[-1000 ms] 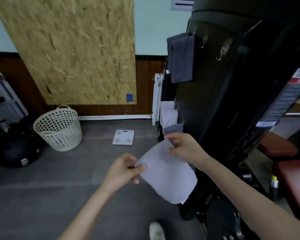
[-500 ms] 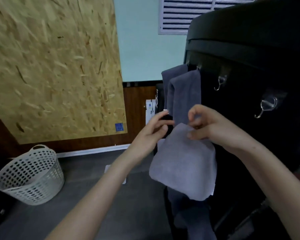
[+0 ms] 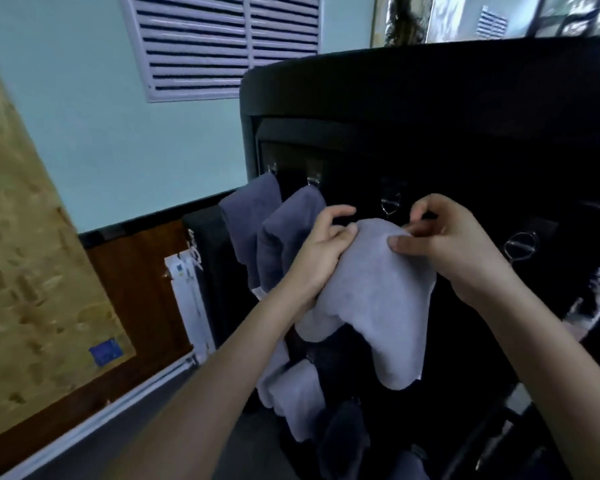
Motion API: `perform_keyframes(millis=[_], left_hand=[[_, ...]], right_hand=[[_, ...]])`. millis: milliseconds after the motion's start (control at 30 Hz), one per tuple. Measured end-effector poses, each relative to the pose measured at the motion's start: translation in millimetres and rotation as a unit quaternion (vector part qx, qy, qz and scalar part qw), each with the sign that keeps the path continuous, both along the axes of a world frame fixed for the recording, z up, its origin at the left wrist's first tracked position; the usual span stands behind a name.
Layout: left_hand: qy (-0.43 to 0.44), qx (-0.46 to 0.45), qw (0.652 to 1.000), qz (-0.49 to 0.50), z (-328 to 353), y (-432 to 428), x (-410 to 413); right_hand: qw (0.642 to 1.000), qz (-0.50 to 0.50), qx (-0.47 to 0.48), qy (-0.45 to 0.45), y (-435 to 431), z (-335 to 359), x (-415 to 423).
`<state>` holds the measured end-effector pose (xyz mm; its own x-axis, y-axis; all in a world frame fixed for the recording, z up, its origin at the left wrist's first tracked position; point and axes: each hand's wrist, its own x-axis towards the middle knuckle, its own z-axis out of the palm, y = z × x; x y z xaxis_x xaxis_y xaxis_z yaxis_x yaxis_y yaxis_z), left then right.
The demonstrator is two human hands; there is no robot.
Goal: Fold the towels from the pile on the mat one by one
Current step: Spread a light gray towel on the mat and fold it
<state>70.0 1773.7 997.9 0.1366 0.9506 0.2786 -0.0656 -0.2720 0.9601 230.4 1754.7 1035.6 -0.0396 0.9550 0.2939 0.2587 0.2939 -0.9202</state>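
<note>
A light grey towel (image 3: 378, 299) hangs folded from both my hands, held up against a black cabinet (image 3: 430, 109). My left hand (image 3: 321, 251) grips its upper left edge. My right hand (image 3: 447, 244) pinches its top right edge between thumb and fingers. An empty metal hook (image 3: 390, 204) sits on the cabinet just above the towel's top. Two dark grey towels (image 3: 278, 230) hang from hooks to the left. The mat and pile are out of view.
More empty hooks (image 3: 520, 245) line the cabinet to the right. Pale and dark towels (image 3: 298, 400) hang lower down on the cabinet. A chipboard panel (image 3: 25, 271) leans on the left wall, under a louvred vent (image 3: 222, 43).
Both hands have lifted the light grey towel from waist height up to the row of hooks. My view has tilted upward, and the floor, basket and scale have dropped out of sight.
</note>
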Motion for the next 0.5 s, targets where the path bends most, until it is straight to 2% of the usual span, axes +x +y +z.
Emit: perform_keyframes(millis=[100,233,367,500], left_hand=[[0.018,0.02,0.999,-0.018,10.6,29.0,3.5],[0.031,0.023,0.999,-0.02,15.6,56.9,9.2],[0.048,0.025,0.998,0.035,9.7,73.7,15.4],[0.095,0.084,0.985,0.117,-2.9,76.7,25.9]], right_hand=[[0.992,-0.108,0.05,-0.043,6.4,1.0,-6.0],[0.962,-0.217,0.092,-0.14,16.1,-1.5,-11.5],[0.933,-0.269,0.123,-0.204,23.2,-1.7,-18.8],[0.92,-0.274,0.158,-0.23,24.0,-11.7,-19.2]])
